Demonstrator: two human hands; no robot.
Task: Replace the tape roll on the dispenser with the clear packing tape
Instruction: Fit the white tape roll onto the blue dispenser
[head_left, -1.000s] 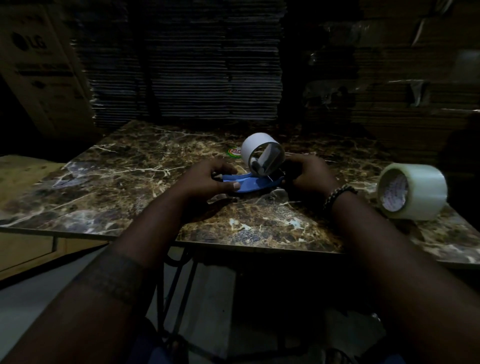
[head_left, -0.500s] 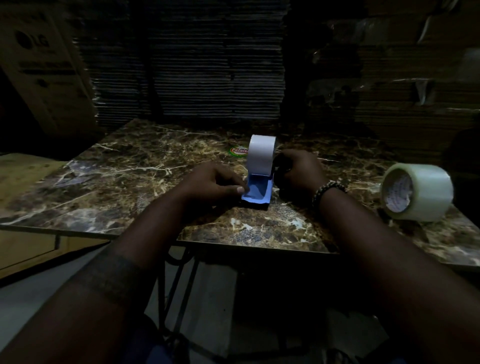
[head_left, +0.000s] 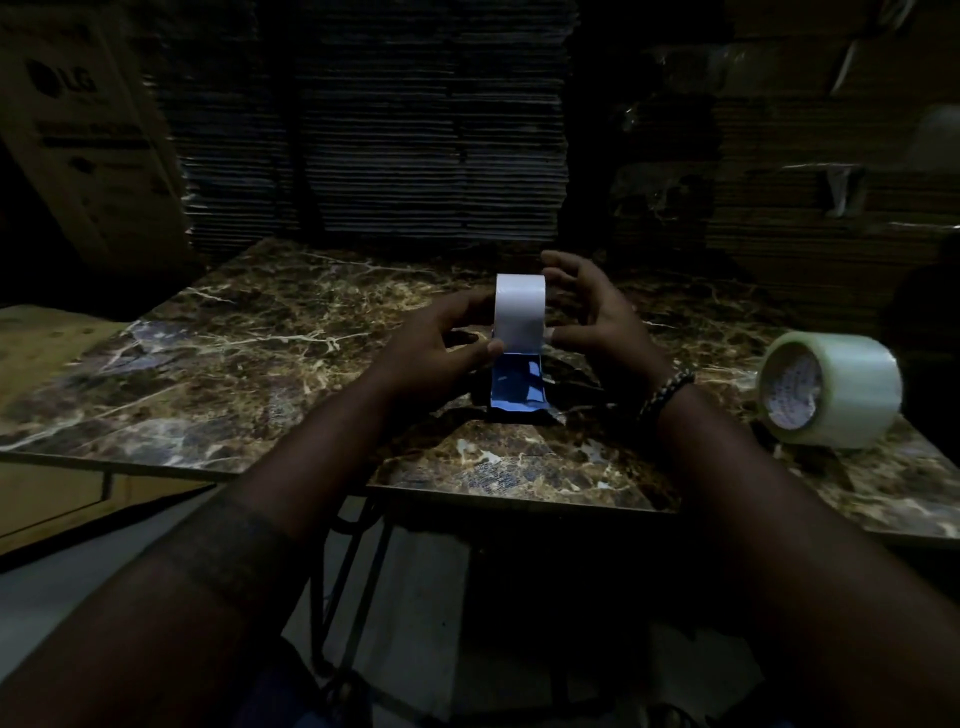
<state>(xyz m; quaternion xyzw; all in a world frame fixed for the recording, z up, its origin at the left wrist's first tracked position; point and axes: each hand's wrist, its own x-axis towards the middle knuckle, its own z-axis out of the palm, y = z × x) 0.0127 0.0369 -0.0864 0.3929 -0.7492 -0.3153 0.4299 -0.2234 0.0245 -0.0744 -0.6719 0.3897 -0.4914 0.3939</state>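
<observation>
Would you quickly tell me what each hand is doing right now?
Left hand: closed on the white roll sitting on the blue dispenser.
Right hand: open, fingers spread beside the roll; contact cannot be told.

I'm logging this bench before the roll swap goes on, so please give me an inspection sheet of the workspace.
Surface: marble-patterned table, dimly lit, on a metal frame.
Job's things: white roll upright on the blue dispenser at table centre; clear packing tape lies on its side at the right edge, untouched.
Clutter: nothing seen.
Grips: left hand has thumb and fingers on the white roll's left side; right hand is open, fingers spread beside the roll's right side, contact unclear.
Cables: nothing seen.
Surroundings: stacked flat cardboard behind the table; a printed carton at left.
</observation>
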